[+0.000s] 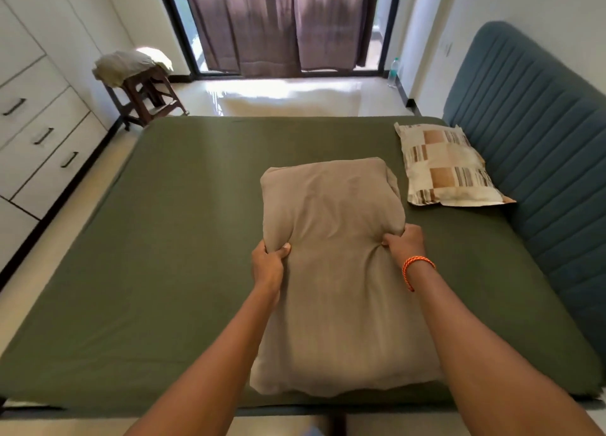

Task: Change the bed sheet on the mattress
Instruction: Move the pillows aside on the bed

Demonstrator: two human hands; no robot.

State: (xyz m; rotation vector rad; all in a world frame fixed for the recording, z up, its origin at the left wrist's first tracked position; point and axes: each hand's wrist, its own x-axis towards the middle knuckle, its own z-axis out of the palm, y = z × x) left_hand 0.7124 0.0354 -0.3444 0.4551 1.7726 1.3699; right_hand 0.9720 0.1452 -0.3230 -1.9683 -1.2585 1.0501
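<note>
A bright bedroom with pale floor tiles, brown curtains over a glass door at the far end, and white drawers along the left wall. The bed fills the middle, its mattress covered by a smooth olive-green bed sheet that lies flat and looks tucked at the visible corners, with a teal padded headboard at the right.

As for progress, the sheet seems already on and drawn tight, so I judge the sheet change itself largely finished and the pillows now being dressed or placed. A patterned pillow lies near the headboard. A taupe pillow rests on the sheet at the near side, reaching to the near edge of the mattress. The left hand has a closed grip on its left side, thumb on top pinching the fabric; the right hand, with an orange wristband, clenches the cloth on its right side. What is left is probably setting this pillow beside the patterned one.

A bundle of pale cloth, possibly the old sheet, sits on a wooden stool at the far left corner. There is open green sheet between the taupe pillow and the headboard, and free floor on the left and far sides. A water bottle stands by the door.
</note>
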